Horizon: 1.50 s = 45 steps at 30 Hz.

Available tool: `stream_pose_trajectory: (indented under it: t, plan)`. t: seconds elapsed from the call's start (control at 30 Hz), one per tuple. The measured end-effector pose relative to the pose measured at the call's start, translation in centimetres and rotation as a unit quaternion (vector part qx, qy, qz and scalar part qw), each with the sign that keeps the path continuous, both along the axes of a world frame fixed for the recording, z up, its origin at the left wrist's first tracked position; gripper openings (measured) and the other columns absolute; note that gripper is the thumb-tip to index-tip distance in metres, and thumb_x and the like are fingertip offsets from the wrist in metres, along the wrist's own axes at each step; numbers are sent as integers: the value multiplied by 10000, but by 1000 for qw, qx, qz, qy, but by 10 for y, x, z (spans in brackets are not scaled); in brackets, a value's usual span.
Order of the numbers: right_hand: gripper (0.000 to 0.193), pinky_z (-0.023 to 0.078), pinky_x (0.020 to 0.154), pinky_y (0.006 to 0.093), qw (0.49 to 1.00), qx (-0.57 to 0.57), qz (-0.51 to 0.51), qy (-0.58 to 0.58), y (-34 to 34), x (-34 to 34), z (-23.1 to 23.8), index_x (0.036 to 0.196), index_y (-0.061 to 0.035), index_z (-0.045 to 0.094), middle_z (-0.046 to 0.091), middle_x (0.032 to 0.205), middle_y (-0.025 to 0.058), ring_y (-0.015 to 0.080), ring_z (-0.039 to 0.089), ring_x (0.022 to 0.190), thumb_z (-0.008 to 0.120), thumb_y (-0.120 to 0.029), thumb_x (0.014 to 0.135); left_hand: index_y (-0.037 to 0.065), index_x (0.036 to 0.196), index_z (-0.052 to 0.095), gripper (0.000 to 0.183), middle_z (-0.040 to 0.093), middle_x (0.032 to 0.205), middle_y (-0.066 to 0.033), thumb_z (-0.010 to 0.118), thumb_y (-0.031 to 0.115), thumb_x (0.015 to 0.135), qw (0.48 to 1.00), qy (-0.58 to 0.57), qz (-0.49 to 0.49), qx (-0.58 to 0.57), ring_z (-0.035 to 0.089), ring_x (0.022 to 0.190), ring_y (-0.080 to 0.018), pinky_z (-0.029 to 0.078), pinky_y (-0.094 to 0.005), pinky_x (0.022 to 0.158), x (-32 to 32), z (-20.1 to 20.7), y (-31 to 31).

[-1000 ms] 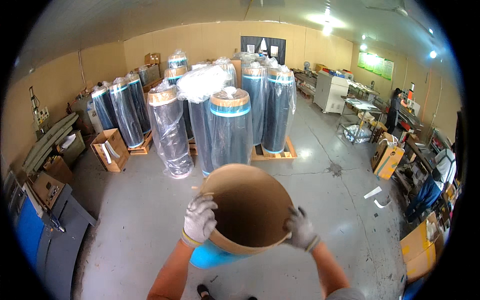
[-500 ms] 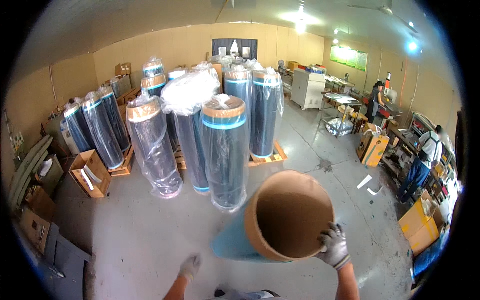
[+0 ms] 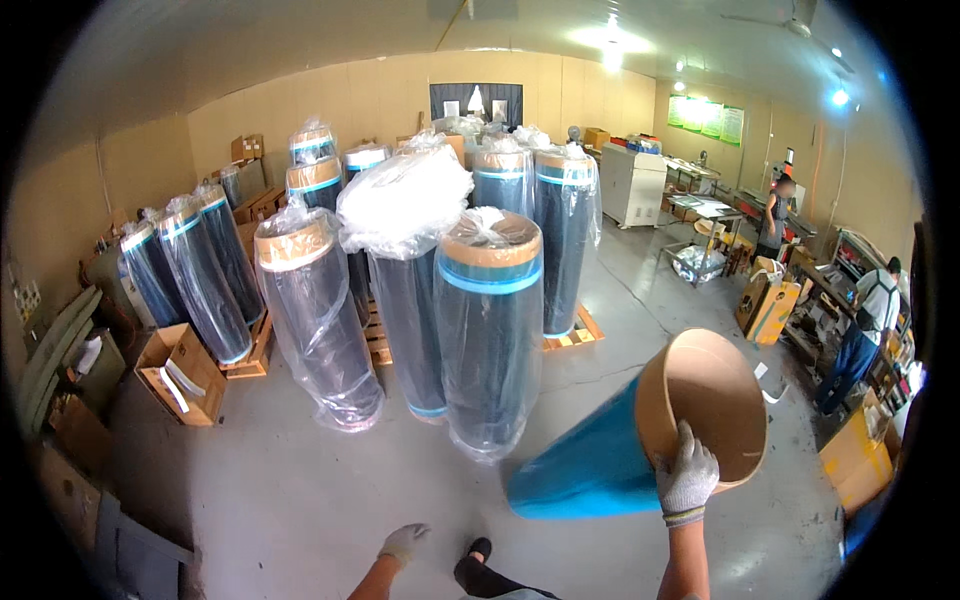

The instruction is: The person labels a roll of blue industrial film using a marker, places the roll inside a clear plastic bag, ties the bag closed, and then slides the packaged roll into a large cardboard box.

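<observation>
A wide cardboard tube [image 3: 590,465] with a blue outer face and brown rim leans to the right, its open end up toward me. My right hand [image 3: 690,475], in a grey-white glove, is closed over the near left part of that rim, fingers reaching inside. Gloved the same way, my left hand [image 3: 405,541] hangs over the floor, left of the tube, holding nothing, with its fingers loosely extended. Closest beyond the tube stands a plastic-wrapped dark roll [image 3: 490,350] with a brown and blue top.
Several more wrapped rolls [image 3: 310,330] stand on and beside wooden pallets [image 3: 575,328]. An opened carton [image 3: 195,375] sits at the left. Two people work along benches at the right, near a taped carton [image 3: 768,305]. My shoe [image 3: 480,548] shows on the grey floor.
The tube's open end has swung right, and it leans further, showing more blue side. My right hand has gone from the rim's right side to its near left. My left hand shifted slightly right.
</observation>
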State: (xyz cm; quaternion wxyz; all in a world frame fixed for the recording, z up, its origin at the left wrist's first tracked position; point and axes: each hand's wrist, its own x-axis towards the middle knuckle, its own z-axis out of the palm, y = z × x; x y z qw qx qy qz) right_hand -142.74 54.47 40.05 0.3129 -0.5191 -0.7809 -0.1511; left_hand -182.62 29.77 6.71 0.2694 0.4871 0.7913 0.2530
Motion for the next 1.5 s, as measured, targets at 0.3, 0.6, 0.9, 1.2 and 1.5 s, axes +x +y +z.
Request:
stream_pose_trajectory:
  t: [0.3, 0.6, 0.9, 1.2, 1.5]
  plan:
    - [387, 418, 793, 479, 995, -6, -87, 45, 110, -39, -3, 1029, -70, 621, 611, 820, 132, 361, 561, 816, 697, -265, 704, 64, 1223, 588, 369, 650, 1144, -159, 534, 281, 931, 990, -51, -7, 129, 618, 1059, -262, 470, -353, 927, -120, 76, 176]
    - [239, 401, 731, 441, 987, 16, -163, 5, 208, -107, -2, 1021, -93, 609, 601, 829, 117, 333, 572, 827, 615, -168, 795, 45, 1455, 296, 666, 407, 1444, -164, 505, 424, 949, 895, -163, 262, 322, 435, 1293, -303, 344, -365, 1049, -295, 226, 347]
    - [337, 456, 736, 428, 916, 50, -385, -104, 289, -187, -8, 1168, -94, 557, 617, 892, 98, 294, 604, 835, 564, -128, 833, 27, 1473, 205, 875, 448, 1405, -117, 572, 557, 882, 596, -586, 400, 376, 442, 1269, -302, 376, -447, 1060, -407, 418, 581]
    - [342, 455, 714, 427, 885, 44, -456, -83, 317, -172, -21, 1188, -98, 552, 618, 948, 97, 297, 602, 869, 494, -111, 852, -2, 1373, 415, 509, 448, 1409, -125, 465, 263, 941, 678, -511, 256, 462, 437, 1273, -279, 320, -386, 1094, -555, 348, 532]
    - [448, 457, 938, 421, 931, 160, -328, -18, 348, -257, 28, 1259, -93, 547, 594, 1200, 138, 317, 534, 1146, 632, -235, 844, 39, 1314, 477, 443, 534, 1295, -117, 357, 324, 997, 654, -570, 81, 492, 490, 1206, -265, 397, -395, 1033, -597, 184, 425]
